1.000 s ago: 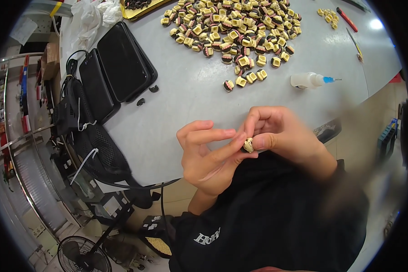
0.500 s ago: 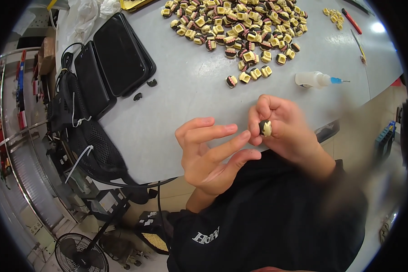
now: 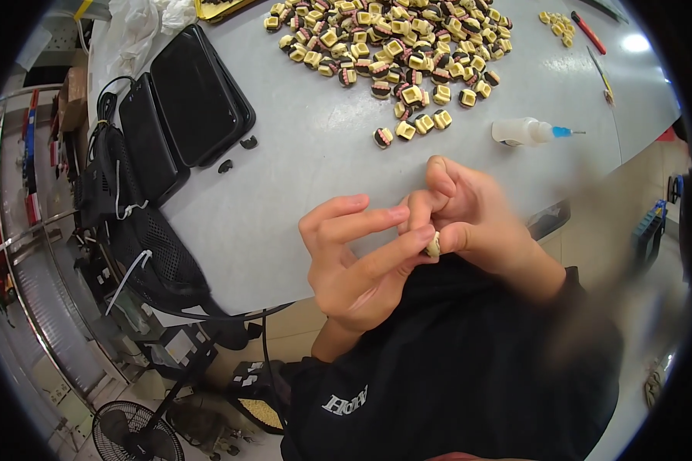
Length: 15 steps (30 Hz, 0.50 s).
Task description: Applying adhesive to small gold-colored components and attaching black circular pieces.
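Mostly, the small cream-and-dark piece point(image 3: 434, 245) is hidden by my own fingers, with only a cream sliver showing between my hands, just in front of the near edge of the grey table point(image 3: 246, 246). My left hand point(image 3: 365, 265) pinches it between thumb and index finger, the other fingers spread loosely. My right hand point(image 3: 480, 223) has its thumb right beside the piece, but its bent index finger goes partly behind my left fingertips, so I cannot tell whether it grips too. Farther up the table, the heap of similar pieces point(image 3: 396, 48) is cut off by the top edge, as is the yellow tray point(image 3: 214, 9); four pieces point(image 3: 424, 124) lie in a short row near the heap, left of the blue-tipped bottle point(image 3: 524, 132). A blurred brownish shape point(image 3: 592, 269) covers part of the right side, and the black fan point(image 3: 137, 434) runs out at the bottom. For writing, my black shirt point(image 3: 469, 361) carries white lettering point(image 3: 344, 403), its last part bent in the cloth; a dark mark low on the bottle is too small to read.
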Each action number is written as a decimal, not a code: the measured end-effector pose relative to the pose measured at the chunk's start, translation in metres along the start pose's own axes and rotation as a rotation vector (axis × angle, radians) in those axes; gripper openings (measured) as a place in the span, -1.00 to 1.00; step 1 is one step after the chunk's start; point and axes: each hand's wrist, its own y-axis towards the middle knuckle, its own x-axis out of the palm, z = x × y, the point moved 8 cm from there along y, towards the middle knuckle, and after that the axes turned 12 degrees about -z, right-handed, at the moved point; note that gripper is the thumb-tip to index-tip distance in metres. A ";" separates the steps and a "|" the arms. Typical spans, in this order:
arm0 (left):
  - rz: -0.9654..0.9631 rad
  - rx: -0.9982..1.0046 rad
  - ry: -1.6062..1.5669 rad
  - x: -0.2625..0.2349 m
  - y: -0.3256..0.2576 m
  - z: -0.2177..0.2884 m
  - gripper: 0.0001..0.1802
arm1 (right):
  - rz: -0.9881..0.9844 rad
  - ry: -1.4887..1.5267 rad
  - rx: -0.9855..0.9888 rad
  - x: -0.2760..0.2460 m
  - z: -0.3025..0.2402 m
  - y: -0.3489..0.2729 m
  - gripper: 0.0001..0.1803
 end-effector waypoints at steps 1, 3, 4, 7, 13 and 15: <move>-0.004 -0.008 0.002 0.001 0.000 0.000 -0.62 | -0.004 0.002 0.000 0.000 0.000 0.000 -0.65; -0.011 -0.021 0.037 0.003 0.002 -0.004 -0.65 | 0.006 0.010 0.004 -0.007 0.001 0.001 -0.65; -0.016 -0.034 0.074 0.006 -0.001 -0.006 -0.68 | -0.010 0.001 0.014 -0.011 0.003 0.002 -0.64; -0.005 -0.020 0.130 0.016 -0.010 -0.015 -0.74 | -0.022 -0.005 0.037 -0.026 0.012 -0.001 -0.63; 0.011 0.155 0.230 0.028 -0.023 -0.019 -0.86 | 0.056 -0.074 0.031 -0.037 0.019 -0.007 -0.53; 0.002 0.156 0.236 0.032 -0.026 -0.021 -0.86 | 0.108 -0.066 0.037 -0.041 0.021 -0.011 -0.46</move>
